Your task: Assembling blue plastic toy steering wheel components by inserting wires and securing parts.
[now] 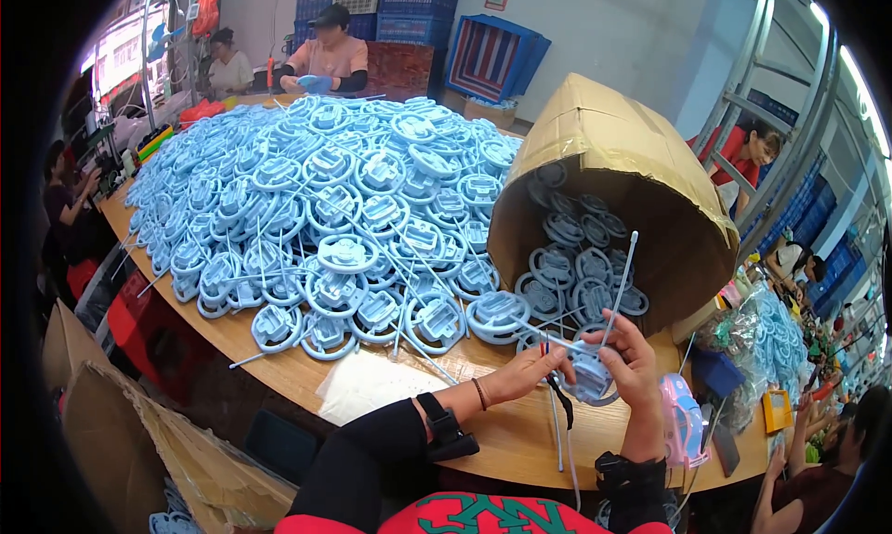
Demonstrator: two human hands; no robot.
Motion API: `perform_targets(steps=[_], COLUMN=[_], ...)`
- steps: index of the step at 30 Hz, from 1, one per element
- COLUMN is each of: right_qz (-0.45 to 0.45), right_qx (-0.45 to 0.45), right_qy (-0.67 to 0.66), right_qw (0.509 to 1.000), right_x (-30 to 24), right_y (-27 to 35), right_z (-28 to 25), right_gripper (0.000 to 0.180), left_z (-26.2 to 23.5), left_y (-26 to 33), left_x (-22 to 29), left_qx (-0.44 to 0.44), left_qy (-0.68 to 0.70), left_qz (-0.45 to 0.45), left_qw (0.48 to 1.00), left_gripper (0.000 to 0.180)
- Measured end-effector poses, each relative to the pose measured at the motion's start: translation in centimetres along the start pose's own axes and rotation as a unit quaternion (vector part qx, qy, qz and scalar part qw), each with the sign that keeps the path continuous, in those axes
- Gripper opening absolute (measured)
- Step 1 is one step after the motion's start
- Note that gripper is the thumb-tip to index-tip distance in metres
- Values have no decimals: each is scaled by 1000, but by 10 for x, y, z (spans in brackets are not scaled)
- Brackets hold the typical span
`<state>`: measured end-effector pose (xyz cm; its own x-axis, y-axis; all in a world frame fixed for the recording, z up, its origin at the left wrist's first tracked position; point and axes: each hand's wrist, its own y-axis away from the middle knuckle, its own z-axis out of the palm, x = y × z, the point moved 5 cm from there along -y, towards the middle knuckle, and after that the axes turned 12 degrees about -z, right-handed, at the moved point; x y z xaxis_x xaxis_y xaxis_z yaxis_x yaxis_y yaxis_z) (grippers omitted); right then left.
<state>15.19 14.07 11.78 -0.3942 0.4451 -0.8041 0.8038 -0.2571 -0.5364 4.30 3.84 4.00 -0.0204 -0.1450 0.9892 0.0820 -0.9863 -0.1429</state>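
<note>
At the table's near edge, my hands work close together over a light blue round plastic part [588,374] with an outer ring. My right hand [635,362] has its fingers curled around this part, and a thin light blue rod [621,283] rises beside its fingertips. My left hand [530,371] is closed in a pinch at the part's left side. Thin red and dark tips [545,346] show at its fingers, and a black strip [560,406] hangs below; exactly what the pinch holds is partly hidden.
A large heap of similar blue parts [325,200] covers the table's left and middle. A tipped cardboard box [604,116] holds more, opening toward me. White sheets [376,385] lie by my left forearm, a pink and blue plastic item [683,421] by my right. Co-workers sit around.
</note>
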Motion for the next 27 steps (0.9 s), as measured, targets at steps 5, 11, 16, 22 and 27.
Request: perform_targets(steps=[5, 11, 16, 22, 27], right_qz=[-2, -195, -120, -29, 0], right_qx=[-29, 110, -23, -94, -40], right_qy=[-31, 431, 361, 406, 297], right_qw=[999, 874, 924, 908, 954], right_x=[8, -20, -11, 6, 7], right_y=[-3, 1, 30, 51, 57], right_z=[4, 5, 32, 67, 60], right_gripper=[50, 34, 23, 31, 29], left_z=[-1, 3, -2, 0, 0], left_y=[3, 0, -2, -5, 0], left_x=[2, -1, -11, -22, -8], left_qx=[-24, 12, 47, 13, -27], left_qy=[18, 78, 114, 171, 143], left_qz=[-39, -77, -42, -106, -67], left_qw=[999, 994, 991, 979, 987], left_gripper=[60, 57, 57, 59, 55])
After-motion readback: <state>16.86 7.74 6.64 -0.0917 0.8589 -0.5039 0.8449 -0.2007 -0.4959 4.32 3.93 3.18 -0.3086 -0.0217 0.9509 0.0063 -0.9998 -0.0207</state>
